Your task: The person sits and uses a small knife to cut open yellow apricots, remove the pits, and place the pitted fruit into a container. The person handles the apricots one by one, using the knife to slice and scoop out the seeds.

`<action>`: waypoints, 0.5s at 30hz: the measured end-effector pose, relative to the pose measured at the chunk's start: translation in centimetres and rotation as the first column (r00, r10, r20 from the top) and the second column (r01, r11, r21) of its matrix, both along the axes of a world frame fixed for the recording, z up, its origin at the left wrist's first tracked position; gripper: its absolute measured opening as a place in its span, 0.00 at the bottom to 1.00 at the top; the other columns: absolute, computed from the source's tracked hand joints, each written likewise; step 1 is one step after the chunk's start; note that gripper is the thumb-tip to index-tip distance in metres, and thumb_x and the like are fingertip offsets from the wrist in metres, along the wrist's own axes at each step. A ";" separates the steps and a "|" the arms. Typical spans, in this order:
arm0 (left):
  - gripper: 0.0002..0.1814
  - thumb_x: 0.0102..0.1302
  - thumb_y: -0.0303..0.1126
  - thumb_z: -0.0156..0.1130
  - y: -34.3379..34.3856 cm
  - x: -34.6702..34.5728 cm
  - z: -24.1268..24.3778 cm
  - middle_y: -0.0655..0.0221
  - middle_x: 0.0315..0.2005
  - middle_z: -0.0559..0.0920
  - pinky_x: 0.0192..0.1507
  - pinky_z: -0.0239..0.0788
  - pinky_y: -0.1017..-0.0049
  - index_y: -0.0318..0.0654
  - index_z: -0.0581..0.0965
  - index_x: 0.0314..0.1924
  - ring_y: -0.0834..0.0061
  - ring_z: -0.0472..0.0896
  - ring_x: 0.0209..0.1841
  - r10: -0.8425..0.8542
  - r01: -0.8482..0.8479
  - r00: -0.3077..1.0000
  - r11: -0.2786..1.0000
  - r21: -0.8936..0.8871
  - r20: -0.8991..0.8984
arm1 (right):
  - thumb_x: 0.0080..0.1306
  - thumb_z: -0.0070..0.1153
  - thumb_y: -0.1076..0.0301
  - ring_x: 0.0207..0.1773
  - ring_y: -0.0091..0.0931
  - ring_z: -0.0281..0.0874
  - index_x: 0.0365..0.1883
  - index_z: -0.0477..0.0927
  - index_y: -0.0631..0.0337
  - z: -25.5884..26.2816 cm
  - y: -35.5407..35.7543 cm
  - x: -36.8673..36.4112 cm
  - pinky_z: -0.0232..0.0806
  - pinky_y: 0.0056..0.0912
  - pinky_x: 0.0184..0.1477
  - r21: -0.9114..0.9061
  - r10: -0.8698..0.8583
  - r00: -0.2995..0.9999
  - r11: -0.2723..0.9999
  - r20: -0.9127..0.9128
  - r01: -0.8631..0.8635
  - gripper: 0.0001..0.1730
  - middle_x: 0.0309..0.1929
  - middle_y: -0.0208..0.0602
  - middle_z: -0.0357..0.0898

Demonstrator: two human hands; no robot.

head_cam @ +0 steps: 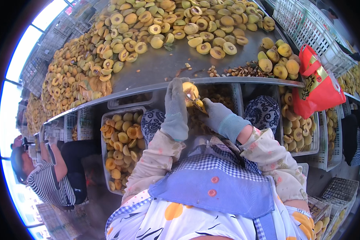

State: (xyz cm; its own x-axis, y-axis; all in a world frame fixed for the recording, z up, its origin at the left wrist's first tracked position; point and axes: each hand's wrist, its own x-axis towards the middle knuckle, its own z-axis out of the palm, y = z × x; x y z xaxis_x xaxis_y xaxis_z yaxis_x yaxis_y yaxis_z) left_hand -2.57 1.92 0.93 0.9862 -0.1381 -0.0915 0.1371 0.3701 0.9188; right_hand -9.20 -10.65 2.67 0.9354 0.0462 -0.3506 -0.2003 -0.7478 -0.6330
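Observation:
My left hand point(176, 109), in a grey knit glove, grips a yellow stone fruit point(191, 90), an apricot or small peach, with its cut face partly visible. My gloved right hand point(217, 115) is closed around a small yellow-handled hand tool point(200, 105). The tool's dark metal end meets the fruit near its centre; its exact kind is unclear. Both hands are above my lap, just before the rim of a metal table point(156, 72). Halved fruit point(154, 29) is heaped across that table, many halves with brown hollows or stones showing.
Whole fruit point(280, 70) and loose pits point(246, 71) lie at the table's right. A red bag point(315, 87) hangs over the corner. Crates of fruit point(103, 150) point(318, 141) stand on either side of my knees. A seated co-worker point(48, 177) is at the left.

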 end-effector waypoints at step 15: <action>0.12 0.68 0.36 0.55 1.2 -0.3 -1.0 0.71 0.33 0.81 0.34 0.67 0.84 0.34 0.79 0.39 0.83 0.76 0.33 -0.462 0.267 0.839 0.809 0.524 0.287 | 0.65 0.49 0.65 0.18 0.19 0.64 0.37 0.69 0.57 -2.1 -4.0 -0.2 0.54 0.21 0.17 0.815 0.531 0.823 0.557 -0.204 -0.158 0.07 0.20 0.28 0.66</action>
